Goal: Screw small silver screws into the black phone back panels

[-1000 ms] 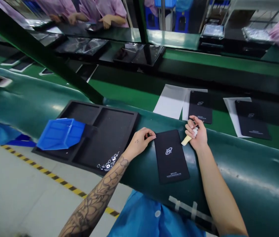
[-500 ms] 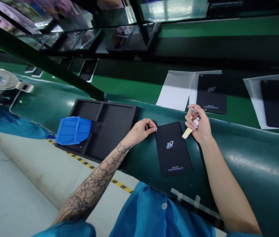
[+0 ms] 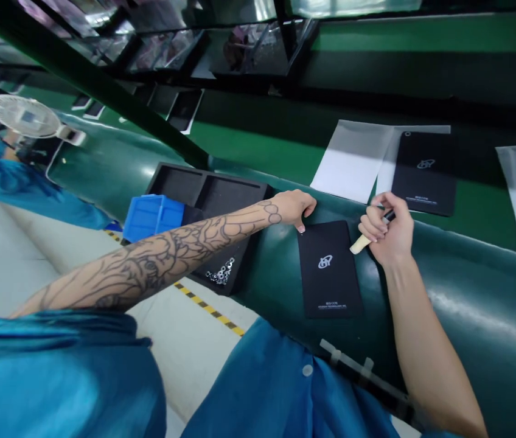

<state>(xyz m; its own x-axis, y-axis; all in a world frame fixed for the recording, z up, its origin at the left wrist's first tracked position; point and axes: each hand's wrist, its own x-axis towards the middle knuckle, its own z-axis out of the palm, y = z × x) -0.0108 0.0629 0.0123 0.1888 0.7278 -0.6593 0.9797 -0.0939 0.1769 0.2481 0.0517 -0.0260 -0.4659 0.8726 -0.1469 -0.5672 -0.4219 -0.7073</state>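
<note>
A black panel with a white logo (image 3: pixel 330 268) lies flat on the dark green padded edge of the bench. My left hand (image 3: pixel 293 208) rests at its top left corner, fingers curled together with the fingertips touching the corner. My right hand (image 3: pixel 388 228) sits closed just right of the panel's top right corner, gripping a small tool (image 3: pixel 361 243) with a pale handle end and a dark tip showing above the fingers.
A black compartment tray (image 3: pixel 215 191) with several small metal rings (image 3: pixel 221 272) and a blue bin (image 3: pixel 153 216) lies to the left. Further black panels on white sheets (image 3: pixel 426 171) rest on the green belt beyond. A white fan (image 3: pixel 23 115) stands far left.
The view has swung right and down, so my left arm now stretches across the frame. My left fingertips stay at the panel's corner; my right hand keeps the tool beside the panel.
</note>
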